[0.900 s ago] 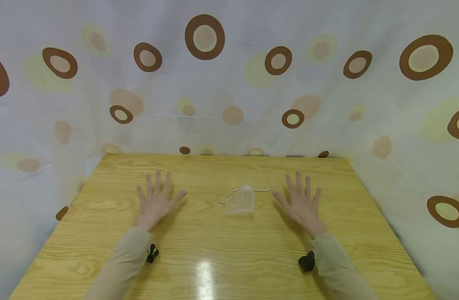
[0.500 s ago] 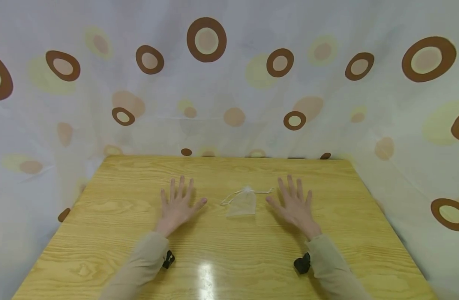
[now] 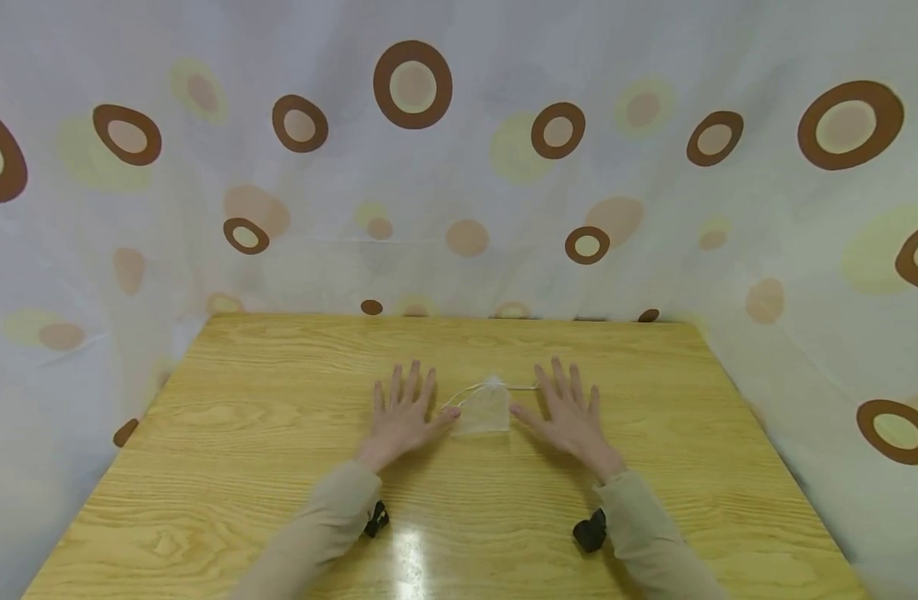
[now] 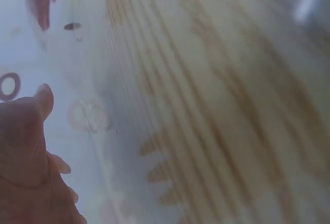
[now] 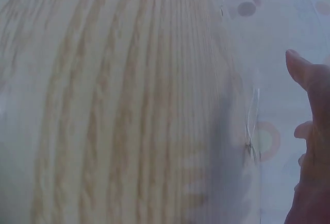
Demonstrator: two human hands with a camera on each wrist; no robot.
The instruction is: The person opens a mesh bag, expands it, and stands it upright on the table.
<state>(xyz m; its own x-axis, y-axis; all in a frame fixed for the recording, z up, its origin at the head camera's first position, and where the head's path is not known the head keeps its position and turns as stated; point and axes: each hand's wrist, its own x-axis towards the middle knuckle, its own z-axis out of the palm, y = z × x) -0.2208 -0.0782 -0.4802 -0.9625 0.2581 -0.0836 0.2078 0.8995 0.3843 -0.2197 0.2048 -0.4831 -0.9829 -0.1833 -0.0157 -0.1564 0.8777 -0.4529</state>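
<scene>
So the table [image 3: 167,467] is yellowish wood with wavy grain running mostly side to side, plus a bright glare spot [image 3: 410,558] down near the front. Behind it — and round both sides — there's a whitish sheet [image 3: 429,183] printed with brown-rimmed ovals [image 3: 412,85], softer peach blobs [image 3: 468,237] and pale yellow patches [image 3: 511,158]. Kinda creased in spots. The wood looks way more washed out in both wrist views.
</scene>
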